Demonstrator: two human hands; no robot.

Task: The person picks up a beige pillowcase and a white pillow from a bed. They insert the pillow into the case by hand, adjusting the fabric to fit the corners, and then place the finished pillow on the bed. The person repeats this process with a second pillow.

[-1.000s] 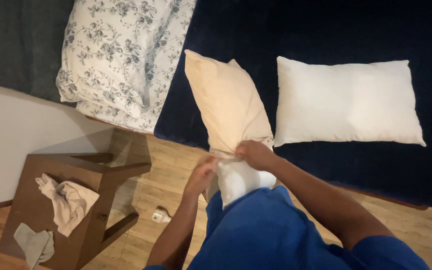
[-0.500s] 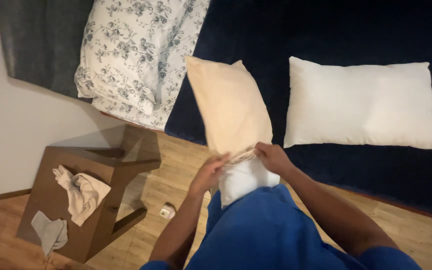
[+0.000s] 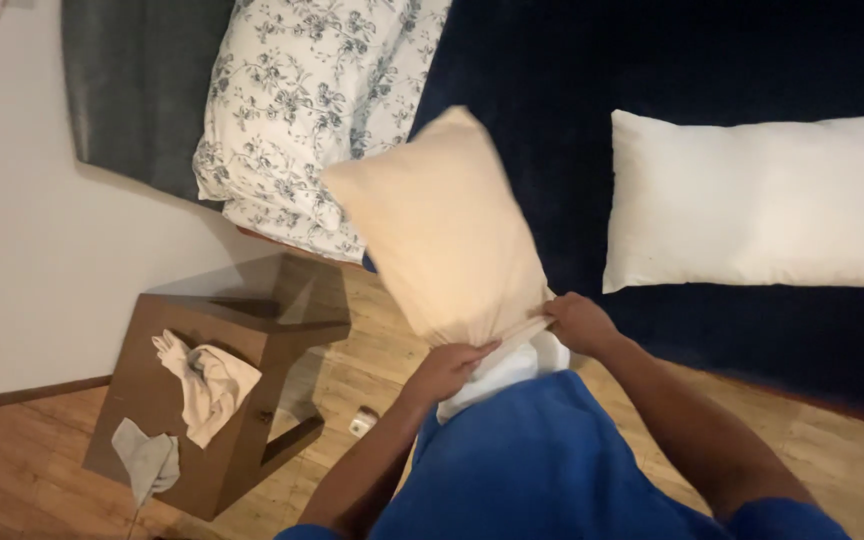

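At the left, a brown wooden side table (image 3: 252, 330) is standing on the plank floor with a crumpled cream cloth (image 3: 207, 385) and a grey rag (image 3: 147, 460) lying on it, and a floral-print pillow (image 3: 312, 110) is resting at the head of the navy bedspread (image 3: 552, 80). In the middle, the person is holding a cream pillowcase (image 3: 442, 230) up off the bed, tilted, with its filled part rising away from the hands. The left hand (image 3: 447, 368) is pinching the case's open hem from below, and the right hand (image 3: 577, 322) is pinching the same hem at its far corner. The white pillow end (image 3: 497, 375) is sticking out between the two grips, just above the blue-clad lap (image 3: 542, 460). The step in hand looks like working the case over the pillow; seating the rest would call for both pinches holding the hem firmly. At the right, a bare white pillow (image 3: 762, 205) is lying flat, well apart.
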